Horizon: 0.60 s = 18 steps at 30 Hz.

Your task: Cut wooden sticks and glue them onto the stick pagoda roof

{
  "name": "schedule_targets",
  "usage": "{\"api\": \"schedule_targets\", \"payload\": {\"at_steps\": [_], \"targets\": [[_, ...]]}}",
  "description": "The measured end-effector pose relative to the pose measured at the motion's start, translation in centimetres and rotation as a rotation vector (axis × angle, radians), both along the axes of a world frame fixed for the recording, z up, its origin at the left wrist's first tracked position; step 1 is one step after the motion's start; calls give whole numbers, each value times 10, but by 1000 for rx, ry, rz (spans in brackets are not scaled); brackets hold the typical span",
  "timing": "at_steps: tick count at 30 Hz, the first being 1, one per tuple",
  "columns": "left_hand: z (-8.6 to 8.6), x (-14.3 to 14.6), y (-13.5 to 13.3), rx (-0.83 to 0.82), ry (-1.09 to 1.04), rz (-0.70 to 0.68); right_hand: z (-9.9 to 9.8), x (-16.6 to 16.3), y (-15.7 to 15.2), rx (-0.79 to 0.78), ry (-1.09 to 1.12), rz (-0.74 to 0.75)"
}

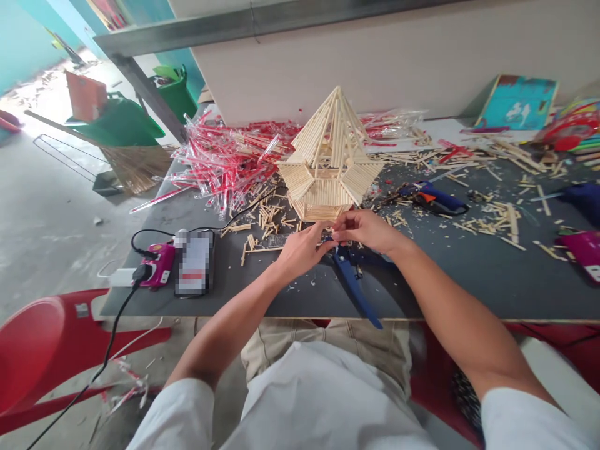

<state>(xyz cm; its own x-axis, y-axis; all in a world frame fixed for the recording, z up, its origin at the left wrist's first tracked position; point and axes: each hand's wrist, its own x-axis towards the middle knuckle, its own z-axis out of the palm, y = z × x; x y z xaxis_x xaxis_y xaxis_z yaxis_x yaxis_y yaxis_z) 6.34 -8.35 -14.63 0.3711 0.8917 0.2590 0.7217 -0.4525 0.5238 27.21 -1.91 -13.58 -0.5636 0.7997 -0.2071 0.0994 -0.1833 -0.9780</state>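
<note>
A model built of thin wooden sticks (328, 178), with a pointed roof, stands upright on the dark table. Just in front of its base, my left hand (307, 249) and my right hand (359, 230) come together with fingers closed. Whatever they pinch between them is too small to make out. Below my hands lies a blue-handled cutter (352, 284), its handles spread toward the table's front edge. Stick offcuts (269, 215) are scattered left of my left hand. Right of the model rests a blue glue gun (435, 197).
Red and clear plastic wrappers (229, 159) heap at the back left. A phone (194, 262) lies beside a pink power strip (158, 265) with cords. More sticks (510, 222) litter the right side. A red chair (42, 350) stands at the left.
</note>
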Motion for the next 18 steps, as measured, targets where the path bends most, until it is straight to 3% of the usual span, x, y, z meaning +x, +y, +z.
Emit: {"api": "schedule_targets", "payload": {"at_steps": [11, 18], "targets": [[-3, -2, 2, 81, -38, -11, -10, -3, 1, -82, 82, -17], [0, -1, 1, 71, -18, 2, -7, -1, 1, -50, 63, 7]]}}
